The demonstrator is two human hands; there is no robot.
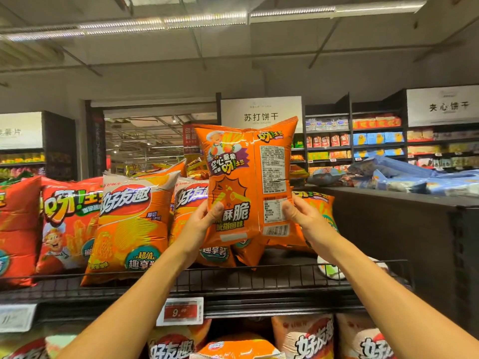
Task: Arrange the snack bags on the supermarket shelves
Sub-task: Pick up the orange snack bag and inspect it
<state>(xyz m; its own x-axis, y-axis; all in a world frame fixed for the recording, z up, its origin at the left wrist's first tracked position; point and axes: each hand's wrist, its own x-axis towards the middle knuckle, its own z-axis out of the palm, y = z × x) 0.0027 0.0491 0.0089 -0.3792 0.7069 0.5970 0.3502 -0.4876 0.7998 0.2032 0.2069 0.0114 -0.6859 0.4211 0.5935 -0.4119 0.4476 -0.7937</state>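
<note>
Both hands on the puffy orange foil snack bag (248, 182), held upright above the black wire-fronted top shelf (259, 278), printed back toward the camera: left hand (202, 224) and right hand (305, 216) each pinch a lower edge. Risks: bag goes in back-out; the slick air-filled foil slips from the low pinch; it knocks the leaning orange-and-white chip bag (132, 224) over the rail.

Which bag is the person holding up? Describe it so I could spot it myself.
Find the top wire shelf of snack bags. Above its middle, the left hand and right hand hold an orange snack bag. Unlike its neighbours, it shows its back: barcode and nutrition table.
</note>
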